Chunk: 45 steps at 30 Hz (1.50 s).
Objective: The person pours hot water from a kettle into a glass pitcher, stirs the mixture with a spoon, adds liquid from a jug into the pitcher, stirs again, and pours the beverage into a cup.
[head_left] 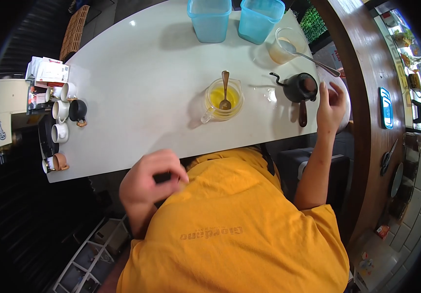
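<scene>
Black kettle (296, 84) sits at right end of the counter (147, 88), just left of the right hand (332, 108); raised fingertips are level with the body's right side, touching or only just beside it, can't tell which. Kettle's spout (278, 78) points left, slightly far; its wooden handle (303, 115) runs near, toward the counter's near edge, so spout and handle sit roughly at right angles. Handle lies left and slightly near of the right hand, which is level with the kettle body rather than over the handle. Right grip: thumb and fingers apart, nothing seen in it. Left hand (149, 176) is well apart from the kettle, low by the near edge in front of the yellow shirt (235, 210); fingers curled, blurred, can't tell if the tips meet, no object made out. Nearest vessel to the left hand is the glass jug (230, 116), far and right of it, yellow liquid and a spoon (225, 83) inside, spoon handle leaning far. Right hand is clearly nearer the kettle. Clear cup (278, 54) with another spoon (322, 65) stands far of the kettle.
</scene>
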Tool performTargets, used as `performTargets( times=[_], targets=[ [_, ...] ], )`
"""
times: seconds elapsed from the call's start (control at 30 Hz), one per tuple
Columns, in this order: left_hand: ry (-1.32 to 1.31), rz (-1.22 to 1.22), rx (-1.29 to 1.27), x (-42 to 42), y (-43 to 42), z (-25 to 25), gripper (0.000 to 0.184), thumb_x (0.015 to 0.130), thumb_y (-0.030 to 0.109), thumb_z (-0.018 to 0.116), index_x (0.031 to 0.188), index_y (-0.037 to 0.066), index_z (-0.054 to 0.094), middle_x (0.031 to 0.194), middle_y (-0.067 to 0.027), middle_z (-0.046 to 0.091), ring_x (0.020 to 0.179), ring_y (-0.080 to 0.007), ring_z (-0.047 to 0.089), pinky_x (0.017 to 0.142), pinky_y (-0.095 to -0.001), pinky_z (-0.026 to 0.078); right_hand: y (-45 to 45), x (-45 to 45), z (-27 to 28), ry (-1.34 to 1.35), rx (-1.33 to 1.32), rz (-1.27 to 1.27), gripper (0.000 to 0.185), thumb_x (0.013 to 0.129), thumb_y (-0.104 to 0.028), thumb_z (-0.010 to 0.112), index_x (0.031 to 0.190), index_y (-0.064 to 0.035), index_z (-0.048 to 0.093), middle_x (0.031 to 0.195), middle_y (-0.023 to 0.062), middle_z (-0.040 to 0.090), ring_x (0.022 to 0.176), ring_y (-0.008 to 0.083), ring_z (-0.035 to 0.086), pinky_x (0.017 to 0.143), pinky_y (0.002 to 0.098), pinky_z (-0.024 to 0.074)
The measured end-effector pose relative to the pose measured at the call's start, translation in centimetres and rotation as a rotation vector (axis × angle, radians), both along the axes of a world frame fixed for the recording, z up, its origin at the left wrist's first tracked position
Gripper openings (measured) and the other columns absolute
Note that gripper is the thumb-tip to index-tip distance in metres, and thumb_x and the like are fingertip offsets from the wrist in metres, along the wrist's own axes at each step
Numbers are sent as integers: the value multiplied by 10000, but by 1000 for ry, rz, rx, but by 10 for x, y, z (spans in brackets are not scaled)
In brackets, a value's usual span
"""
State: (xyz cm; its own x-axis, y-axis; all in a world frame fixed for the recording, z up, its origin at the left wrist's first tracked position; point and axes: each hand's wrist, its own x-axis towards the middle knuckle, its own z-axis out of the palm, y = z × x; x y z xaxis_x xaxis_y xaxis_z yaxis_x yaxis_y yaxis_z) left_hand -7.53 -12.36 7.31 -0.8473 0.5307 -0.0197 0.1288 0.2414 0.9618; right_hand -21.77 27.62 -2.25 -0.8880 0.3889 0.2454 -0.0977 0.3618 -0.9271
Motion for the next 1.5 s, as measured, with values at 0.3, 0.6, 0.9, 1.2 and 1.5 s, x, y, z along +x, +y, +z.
performTargets(
  times=[0.3,0.6,0.9,1.2,1.5],
  targets=[
    [277,-241,701,16,32,90,368,833,417,690,1173,299,611,841,-97,590,630,-193,490,545,-287,351,-34,55,-20,-558,-269,52,390,945,-397,557,966,-10,607,680,-7,527,574,52,476,505,214,347],
    [168,-362,798,16,20,104,306,970,209,462,685,103,427,816,-138,573,621,-264,522,549,-341,401,-44,53,-45,-315,-524,-74,325,977,-316,525,922,1,566,615,-57,331,517,33,280,464,217,221],
    [370,-189,980,28,46,96,129,871,319,628,961,232,598,794,-71,556,617,-188,471,539,-296,351,-51,73,-24,-275,-518,22,287,983,-270,515,907,3,559,624,-66,331,521,20,267,468,215,210],
    [114,-371,910,9,17,98,405,993,311,385,645,103,381,781,-114,549,614,-242,494,551,-342,380,-74,89,15,-263,-554,112,287,990,-245,502,953,31,570,633,-64,338,543,26,262,492,211,220],
    [143,-438,899,0,19,106,181,796,293,748,968,273,693,782,-47,543,630,-162,435,557,-267,326,-80,87,29,-208,-370,181,296,997,-233,476,927,28,596,602,-49,394,530,20,317,478,200,220]
  ],
)
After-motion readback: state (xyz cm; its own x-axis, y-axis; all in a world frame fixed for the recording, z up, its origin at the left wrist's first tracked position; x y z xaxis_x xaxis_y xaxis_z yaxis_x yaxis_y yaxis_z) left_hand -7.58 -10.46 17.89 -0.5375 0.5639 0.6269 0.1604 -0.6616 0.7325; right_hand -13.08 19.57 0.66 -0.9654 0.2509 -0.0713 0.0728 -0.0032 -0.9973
